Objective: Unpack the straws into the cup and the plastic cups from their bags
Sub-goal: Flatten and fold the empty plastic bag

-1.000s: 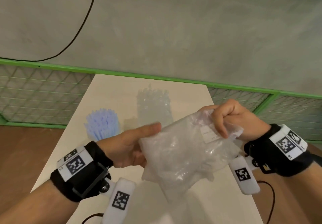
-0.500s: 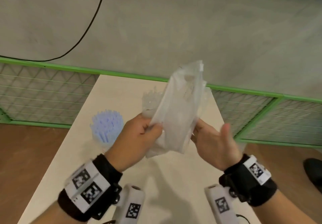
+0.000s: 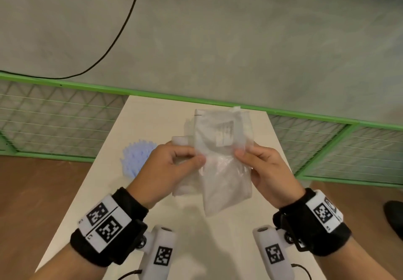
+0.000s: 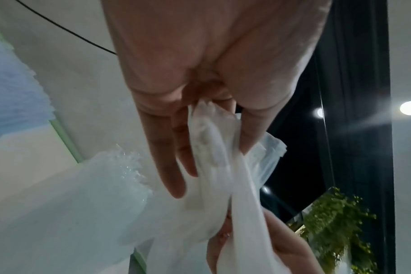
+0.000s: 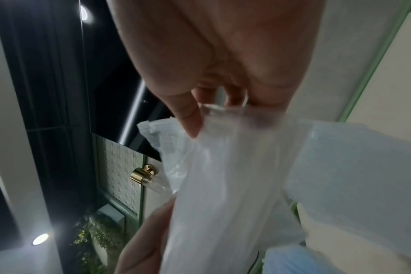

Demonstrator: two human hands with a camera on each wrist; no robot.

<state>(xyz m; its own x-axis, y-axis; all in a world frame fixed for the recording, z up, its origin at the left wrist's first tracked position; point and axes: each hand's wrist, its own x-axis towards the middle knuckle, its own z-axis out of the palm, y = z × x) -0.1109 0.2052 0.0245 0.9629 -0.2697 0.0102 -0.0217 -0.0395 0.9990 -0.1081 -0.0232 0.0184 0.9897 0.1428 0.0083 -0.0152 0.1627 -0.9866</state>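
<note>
Bag (image 3: 220, 159) held up over the table (image 3: 218, 231) between both hands, flattened and folded, label side toward the camera, top edge at 12 o'clock, bottom hanging toward 6. Half a second ago stood tilted with its top leaning to 1 o'clock and only the left hand gripping; a second ago lay puffed and wide across both hands. Now narrower, upright and lower in the head view.

Left hand (image 3: 172, 168) at 9 o'clock of the bag, thumb and curled fingers pinching the left edge; in the left wrist view, crumpled film (image 4: 214, 148) bunched between thumb and fingers (image 4: 167, 163). Same grip as half a second ago, though moved lower.

Right hand (image 3: 266, 170) at 3 o'clock of the bag, thumb and fingertips nipping the right edge. Half a second ago spread wide and apart from the bag; now closed onto it. In the right wrist view, thumb (image 5: 188, 115) pressed into the film (image 5: 235, 176).

Blue straws (image 3: 137, 157) standing at 9 o'clock of the left hand, on the table, partly hidden by the knuckles. Clear cups (image 3: 188, 125) behind the bag, mostly hidden. Both in the same spots as earlier.
</note>
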